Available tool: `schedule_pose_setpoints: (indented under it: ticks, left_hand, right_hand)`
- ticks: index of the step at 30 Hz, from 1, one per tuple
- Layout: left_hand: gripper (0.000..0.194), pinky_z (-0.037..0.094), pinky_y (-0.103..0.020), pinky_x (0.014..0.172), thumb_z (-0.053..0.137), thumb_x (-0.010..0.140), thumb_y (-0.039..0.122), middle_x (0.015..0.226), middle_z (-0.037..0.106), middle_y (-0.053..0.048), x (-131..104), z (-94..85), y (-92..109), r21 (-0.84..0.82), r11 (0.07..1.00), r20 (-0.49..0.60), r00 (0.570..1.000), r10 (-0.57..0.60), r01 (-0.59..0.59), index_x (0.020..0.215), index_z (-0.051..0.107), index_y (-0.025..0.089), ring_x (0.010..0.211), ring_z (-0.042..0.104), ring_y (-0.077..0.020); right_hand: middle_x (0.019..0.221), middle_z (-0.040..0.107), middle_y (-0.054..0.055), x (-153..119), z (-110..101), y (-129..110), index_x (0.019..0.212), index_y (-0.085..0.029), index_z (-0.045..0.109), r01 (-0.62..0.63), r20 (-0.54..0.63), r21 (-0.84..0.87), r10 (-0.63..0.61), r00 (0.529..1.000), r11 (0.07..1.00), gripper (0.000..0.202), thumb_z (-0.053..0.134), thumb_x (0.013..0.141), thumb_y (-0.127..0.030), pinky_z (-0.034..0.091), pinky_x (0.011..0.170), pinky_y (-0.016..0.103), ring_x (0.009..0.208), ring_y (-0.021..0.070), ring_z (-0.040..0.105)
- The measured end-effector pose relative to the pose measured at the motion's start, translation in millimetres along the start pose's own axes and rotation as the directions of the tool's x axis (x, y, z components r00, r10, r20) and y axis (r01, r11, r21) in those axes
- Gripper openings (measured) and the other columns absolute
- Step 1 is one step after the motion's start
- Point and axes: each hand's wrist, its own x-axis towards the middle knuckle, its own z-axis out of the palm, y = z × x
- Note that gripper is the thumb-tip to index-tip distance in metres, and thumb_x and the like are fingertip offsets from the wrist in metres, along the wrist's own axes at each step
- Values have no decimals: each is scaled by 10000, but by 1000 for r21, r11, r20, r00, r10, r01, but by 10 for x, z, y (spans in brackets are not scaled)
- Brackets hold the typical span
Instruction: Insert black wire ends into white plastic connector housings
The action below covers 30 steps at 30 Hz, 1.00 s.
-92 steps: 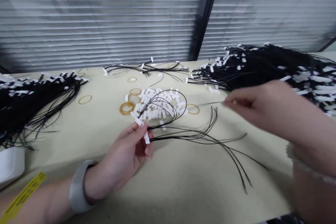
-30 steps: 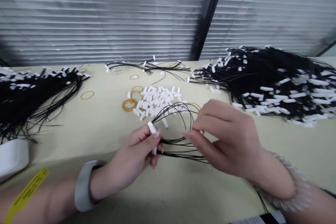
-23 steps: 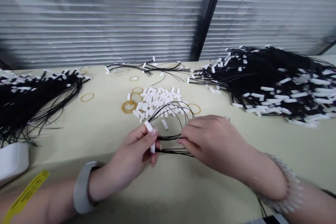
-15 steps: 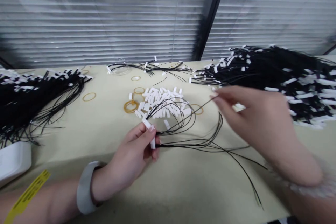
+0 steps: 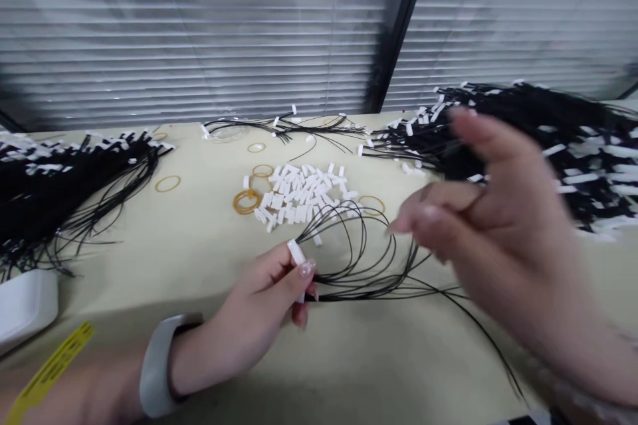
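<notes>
My left hand (image 5: pixel 272 302) pinches a white connector (image 5: pixel 298 254) between thumb and fingers. Thin black wires (image 5: pixel 349 289) run from the connector to the right. Some of them loop back up into its upper end, and loose ends trail toward the lower right. Beside these loops is my right hand (image 5: pixel 478 226), blurred by motion. Its index finger points up, apart from the thumb, and the other fingers are bent near the wires. I see nothing clearly gripped in it. Behind the loops lies a pile of small white connectors (image 5: pixel 299 196).
Wire bundles with white connectors lie in a left heap (image 5: pixel 74 192) and a right heap (image 5: pixel 523 139). Yellow rubber bands (image 5: pixel 168 184) are scattered about. A few wired connectors (image 5: pixel 284 127) rest along the back edge, below window blinds (image 5: pixel 199 33). A white box (image 5: pixel 27 302) stands at left.
My right hand has let go of the wire it pinched, and its index finger has lifted away. My left hand has shifted slightly right and down with the connector.
</notes>
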Motion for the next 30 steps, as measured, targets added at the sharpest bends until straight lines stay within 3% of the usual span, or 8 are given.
schedule_pose_setpoints:
  ticks: [2,4,6,16,30]
  left_hand:
    - [238,396,-210,476,516,825,376,639,508,21,-20,-4,-5,99,995,61,998,25,-31,721,505,162,524,471,-82]
    - [252,397,-215,491,496,837,380,608,485,26,-38,-2,2,177,981,119,991,54,-75,705,490,166,540,465,-91]
    - [258,389,-215,490,473,850,378,588,468,32,-48,2,14,220,970,152,986,70,-103,699,475,170,531,456,-91]
    - [251,376,-212,497,423,874,351,580,457,39,-44,3,49,273,946,222,969,113,-173,696,448,176,531,435,-89]
    - [235,367,-225,512,402,883,354,608,459,36,-79,-14,24,323,936,245,967,63,-143,719,445,192,549,427,-102]
  right_hand:
    - [686,572,-33,-66,94,4,1152,-243,413,83,200,-179,-46,979,980,358,512,826,-135,415,529,220,606,96,544]
    - [678,547,-40,-105,169,1,892,-211,517,163,323,-281,-67,944,946,105,497,834,-125,383,545,192,581,59,486]
    - [658,518,-39,-116,216,-5,746,-181,518,191,382,-316,-59,922,929,118,482,840,-119,348,543,182,581,50,440]
    - [612,463,-32,-113,263,28,669,-160,468,252,509,-459,20,860,852,193,412,853,-144,251,538,235,558,72,362]
    - [610,449,-41,-89,226,-28,657,-171,405,182,567,-449,122,814,875,195,404,851,-182,231,526,230,559,73,342]
